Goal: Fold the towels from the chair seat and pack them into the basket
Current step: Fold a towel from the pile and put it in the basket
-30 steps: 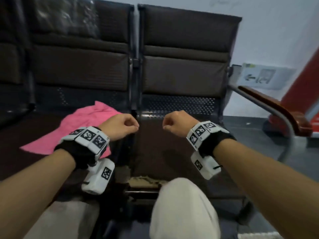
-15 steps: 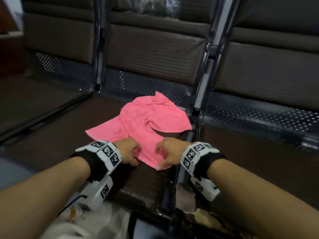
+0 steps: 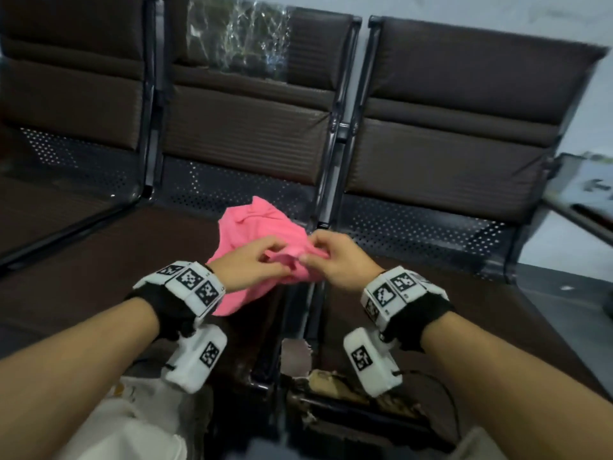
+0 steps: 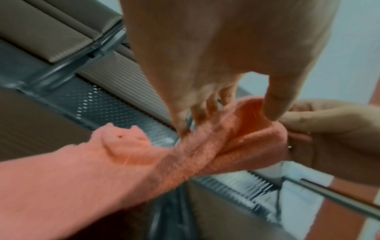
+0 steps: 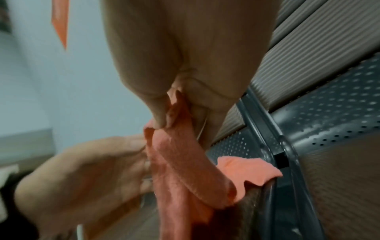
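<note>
Row of dark brown padded chairs w/ perforated metal frames point(image 3: 252, 134). Crumpled pink terry towel point(image 3: 262, 224) on middle seat, near edge bunched + lifted. Left hand point(image 3: 247, 265) & right hand point(image 3: 338, 257) fingers both pinching that bunch.

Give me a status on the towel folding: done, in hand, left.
Done: nothing visibly folded or packed. In hand: left hand and right hand both pinch the crumpled pink terry towel, raising its near edge off the dark brown chair seat. Left: fold it and pack it; no basket is in view.
</note>
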`<state>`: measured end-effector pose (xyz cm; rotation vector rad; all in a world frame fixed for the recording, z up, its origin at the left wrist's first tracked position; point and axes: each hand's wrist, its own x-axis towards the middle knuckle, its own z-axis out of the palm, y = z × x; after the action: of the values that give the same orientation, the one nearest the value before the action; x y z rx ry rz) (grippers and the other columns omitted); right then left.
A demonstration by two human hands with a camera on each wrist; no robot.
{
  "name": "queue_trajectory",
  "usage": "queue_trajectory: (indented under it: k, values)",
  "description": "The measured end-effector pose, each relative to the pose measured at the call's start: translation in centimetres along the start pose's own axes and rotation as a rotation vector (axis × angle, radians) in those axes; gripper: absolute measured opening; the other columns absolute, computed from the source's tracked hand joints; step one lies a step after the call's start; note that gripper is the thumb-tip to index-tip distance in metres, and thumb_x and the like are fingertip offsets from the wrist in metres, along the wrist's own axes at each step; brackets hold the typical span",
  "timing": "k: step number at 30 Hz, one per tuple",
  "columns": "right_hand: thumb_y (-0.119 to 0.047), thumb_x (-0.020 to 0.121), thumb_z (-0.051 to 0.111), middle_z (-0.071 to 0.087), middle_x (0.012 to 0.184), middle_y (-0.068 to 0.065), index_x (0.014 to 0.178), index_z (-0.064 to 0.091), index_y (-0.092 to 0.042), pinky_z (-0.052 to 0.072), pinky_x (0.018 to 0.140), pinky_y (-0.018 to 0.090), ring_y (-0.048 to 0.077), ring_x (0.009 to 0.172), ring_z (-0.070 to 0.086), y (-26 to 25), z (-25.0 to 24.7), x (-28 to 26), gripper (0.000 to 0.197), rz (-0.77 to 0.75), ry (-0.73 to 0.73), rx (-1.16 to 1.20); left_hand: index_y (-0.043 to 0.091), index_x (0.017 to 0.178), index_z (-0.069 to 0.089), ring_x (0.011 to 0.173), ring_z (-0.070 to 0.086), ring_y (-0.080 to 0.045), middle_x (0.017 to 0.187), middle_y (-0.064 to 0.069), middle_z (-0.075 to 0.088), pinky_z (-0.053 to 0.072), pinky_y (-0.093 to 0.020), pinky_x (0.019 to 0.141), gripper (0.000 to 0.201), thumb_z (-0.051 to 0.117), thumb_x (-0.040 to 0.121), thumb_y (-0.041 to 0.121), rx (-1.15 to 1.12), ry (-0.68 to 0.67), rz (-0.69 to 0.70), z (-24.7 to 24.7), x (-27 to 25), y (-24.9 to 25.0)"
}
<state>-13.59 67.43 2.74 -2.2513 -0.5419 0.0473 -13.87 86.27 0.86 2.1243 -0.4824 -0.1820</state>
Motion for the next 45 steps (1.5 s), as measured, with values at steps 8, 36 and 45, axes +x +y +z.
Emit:
queue_trajectory:
  k: [8,36,45]
  values:
    - [-0.020,0.082,0.073,0.063,0.081,-0.004,0.088,0.058,-0.016,0.048,0.067,0.016,0.003,0.071,0.057,-2.3,-8.0,-7.2,0.016,0.016,0.486,0.304,0.000,0.090,0.059,0.071,0.046,-0.008,0.076,-0.003,0.052,0.040,-0.025,0.065,0.019,0.048,0.095,0.014,-0.317,0.108,0.286,4.7,-0.2,9.4]
    - [-0.013,0.071,0.080,0.061,0.075,-0.007,0.079,0.059,-0.019,0.045,0.061,0.016,-0.003,0.065,0.055,8.0,-8.8,-6.3,0.023,0.009,0.154,0.287,-0.003,0.114,0.059,0.084,0.051,-0.021,0.093,-0.013,0.057,0.043,-0.035,0.077,0.028,0.050,0.095,0.014,-0.156,-0.163,0.066,8.6,7.0,5.6]
    - [-0.024,0.078,0.076,0.066,0.074,-0.016,0.074,0.067,-0.029,0.041,0.070,0.006,-0.011,0.069,0.057,11.3,-6.4,-5.6,0.011,0.170,-0.261,-0.363,0.005,0.117,0.059,0.102,0.059,-0.021,0.108,-0.014,0.064,0.046,-0.033,0.095,0.039,0.038,0.096,0.030,-0.984,0.223,-0.003,4.1,5.9,9.1]
